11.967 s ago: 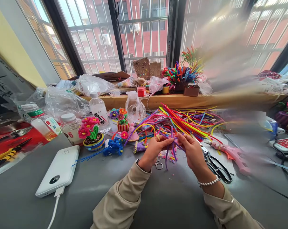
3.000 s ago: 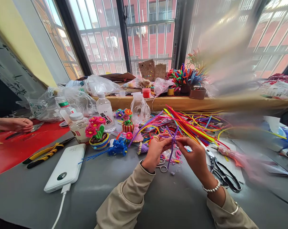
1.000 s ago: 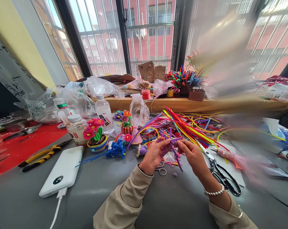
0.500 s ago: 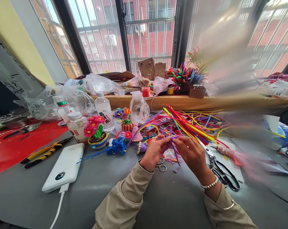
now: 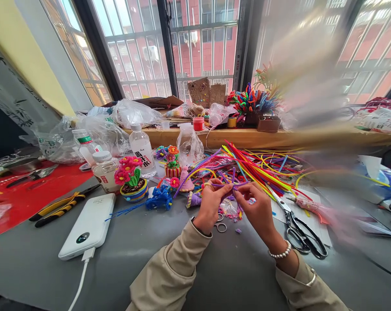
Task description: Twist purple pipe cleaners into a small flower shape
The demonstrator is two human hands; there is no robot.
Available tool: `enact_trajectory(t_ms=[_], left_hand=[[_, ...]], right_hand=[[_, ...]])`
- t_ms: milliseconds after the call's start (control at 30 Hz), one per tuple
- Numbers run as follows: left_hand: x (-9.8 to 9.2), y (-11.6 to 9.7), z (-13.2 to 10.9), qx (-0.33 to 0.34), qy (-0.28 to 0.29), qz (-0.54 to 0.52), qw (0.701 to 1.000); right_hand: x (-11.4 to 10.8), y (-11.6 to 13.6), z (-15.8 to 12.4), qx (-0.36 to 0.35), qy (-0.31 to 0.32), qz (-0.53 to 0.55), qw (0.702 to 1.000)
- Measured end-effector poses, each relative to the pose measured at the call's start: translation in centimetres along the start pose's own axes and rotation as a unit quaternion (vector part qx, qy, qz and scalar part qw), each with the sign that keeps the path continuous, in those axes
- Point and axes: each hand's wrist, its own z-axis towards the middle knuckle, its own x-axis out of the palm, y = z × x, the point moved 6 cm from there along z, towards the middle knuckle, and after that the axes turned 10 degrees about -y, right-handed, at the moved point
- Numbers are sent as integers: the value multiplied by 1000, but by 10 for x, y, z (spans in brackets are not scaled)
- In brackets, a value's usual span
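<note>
My left hand (image 5: 211, 205) and my right hand (image 5: 256, 208) meet over the grey table (image 5: 124, 259), both pinched on a small purple pipe-cleaner piece (image 5: 231, 186) held between their fingertips. Short purple ends stick up and sideways from it. Right behind the hands lies a big heap of coloured pipe cleaners (image 5: 253, 166). Small silver scissors (image 5: 220, 223) lie just under my left hand. Large black-handled scissors (image 5: 295, 231) lie to the right of my right wrist.
A white power bank (image 5: 88, 224) with a cable lies front left, yellow-black pliers (image 5: 61, 206) beside it. Pipe-cleaner flower pots (image 5: 130, 181), water bottles (image 5: 142, 151) and plastic bags stand behind. A pink glue gun (image 5: 308, 206) lies at right. The wooden sill (image 5: 279, 137) holds more craft goods.
My hands have kept twisting the purple piece; its long ends that hung down are now bent up and shorter. Another person's hand at far left has withdrawn.
</note>
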Motion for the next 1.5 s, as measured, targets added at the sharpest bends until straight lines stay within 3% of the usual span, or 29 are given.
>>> enact_trajectory(t_ms=[100, 200, 267, 333, 400, 500, 567, 633, 700, 800, 933, 1067, 1200, 1300, 1367, 1433, 1500], left_hand=[[0, -3, 0, 31, -4, 32, 999], [1, -6, -2, 49, -3, 55, 997], [3, -8, -4, 63, 10, 61, 996], [4, -10, -5, 67, 20, 62, 996], [3, -10, -4, 52, 16, 55, 997], [-1, -9, -1, 18, -8, 37, 999], [-2, -8, 0, 1, -17, 30, 999], [-2, -6, 0, -13, -14, 26, 999], [0, -4, -1, -20, 0, 22, 1000], [2, -2, -3, -27, 16, 25, 999], [1, 0, -3, -35, 8, 36, 999], [0, 2, -2, -22, 13, 46, 999], [0, 1, -1, 12, 9, 46, 999], [1, -3, -2, 46, -2, 40, 998], [2, -6, -3, 72, 4, 42, 997], [5, -10, -5, 101, 15, 47, 994], [7, -12, -7, 119, 30, 50, 991]], right_hand=[[7, -17, -2, 196, 35, 127, 972], [19, -30, -10, 375, 85, 261, 885], [27, -30, -16, 438, 137, 331, 825], [29, -28, -17, 444, 175, 367, 799], [26, -26, -15, 414, 187, 359, 815], [11, -25, -6, 319, 153, 243, 903], [-5, -17, 3, 178, 92, 107, 974], [-16, 0, 7, -12, 23, -24, 999], [-18, 16, 3, -179, -16, -115, 977], [-12, 26, -6, -317, -19, -203, 926], [-10, 28, -11, -376, -32, -256, 890], [-12, 30, -11, -374, -58, -262, 888], [-16, 28, -7, -282, -96, -195, 935], [-16, 17, -2, -115, -108, -97, 983], [-12, 4, 0, 25, -88, -2, 996], [-1, -14, -3, 204, -41, 134, 969], [11, -25, -10, 353, 14, 249, 902]])
